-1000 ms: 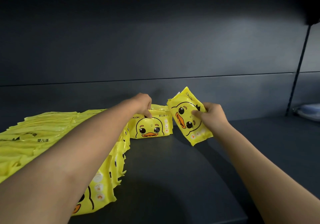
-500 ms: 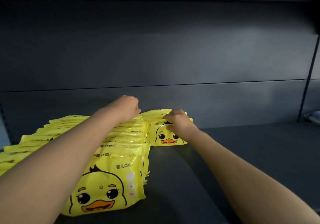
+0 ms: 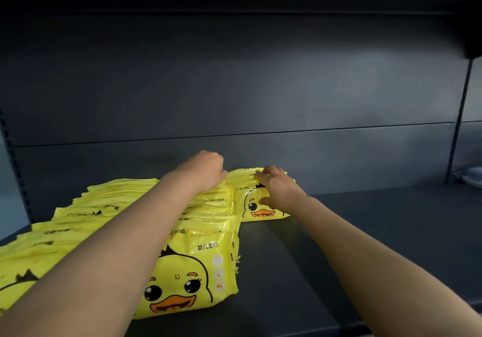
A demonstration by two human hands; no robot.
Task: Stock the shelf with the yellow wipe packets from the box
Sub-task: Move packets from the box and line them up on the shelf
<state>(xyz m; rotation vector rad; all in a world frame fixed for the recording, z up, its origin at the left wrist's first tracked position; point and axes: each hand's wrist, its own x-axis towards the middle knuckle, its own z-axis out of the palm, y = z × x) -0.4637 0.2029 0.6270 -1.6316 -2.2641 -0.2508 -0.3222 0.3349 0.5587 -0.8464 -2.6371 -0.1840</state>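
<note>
At the back edge of the shelf (image 3: 365,232), against the standing row (image 3: 203,235) on its right-edge side, a yellow wipe packet (image 3: 251,207) stands upright, facing the front edge. The right hand (image 3: 280,190) grips its top; the left hand (image 3: 206,169) rests on the row's back end, fingers hidden.

"Ckak" on the rear packet (image 3: 247,206); "婴儿湿巾" on the front packet (image 3: 190,276) of the row.
</note>
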